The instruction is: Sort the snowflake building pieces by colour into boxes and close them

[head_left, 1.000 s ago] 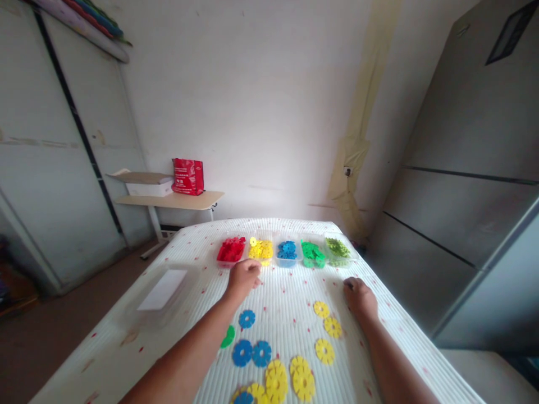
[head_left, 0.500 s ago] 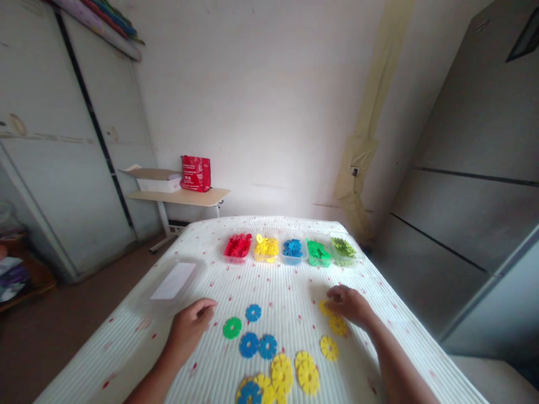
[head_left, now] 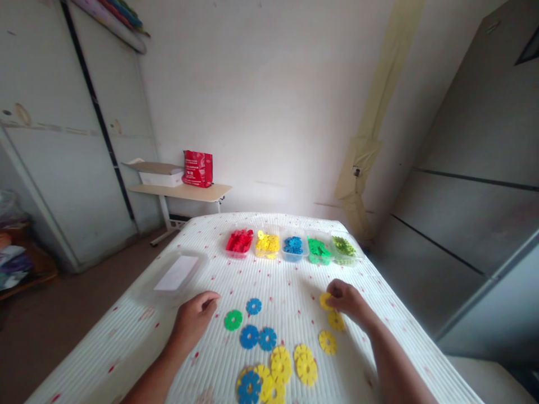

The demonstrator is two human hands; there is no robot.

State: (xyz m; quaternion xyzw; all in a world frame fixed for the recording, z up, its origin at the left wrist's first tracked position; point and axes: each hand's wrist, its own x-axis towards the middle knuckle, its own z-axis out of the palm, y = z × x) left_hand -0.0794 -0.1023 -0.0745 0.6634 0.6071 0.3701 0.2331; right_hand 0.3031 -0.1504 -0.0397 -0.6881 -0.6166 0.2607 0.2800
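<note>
My right hand (head_left: pixel 345 297) has its fingers closed on the edge of a yellow disc (head_left: pixel 325 301) at the right of the table. Just below it lie two more yellow discs, one (head_left: pixel 336 320) near the wrist and one (head_left: pixel 327 342) nearer me. My left hand (head_left: pixel 197 314) rests at the left with its fingers drawn together, and what they hold, if anything, is too small to see. Beside it are a green disc (head_left: pixel 233 320) and a small blue disc (head_left: pixel 254 306). Two blue discs (head_left: pixel 250 336) touch each other, above several overlapping yellow discs (head_left: pixel 281 365).
Clear boxes of red (head_left: pixel 240 242), yellow (head_left: pixel 267 244), blue (head_left: pixel 293 246), green (head_left: pixel 319 250) and light green pieces (head_left: pixel 344 247) line the far side. A clear tray (head_left: pixel 202 268) with white paper (head_left: pixel 177 273) sits at the left. Behind stands a small table (head_left: pixel 189 192).
The view has shifted slightly. My right hand has stayed at the yellow disc, more of which now shows. My left hand has barely moved.
</note>
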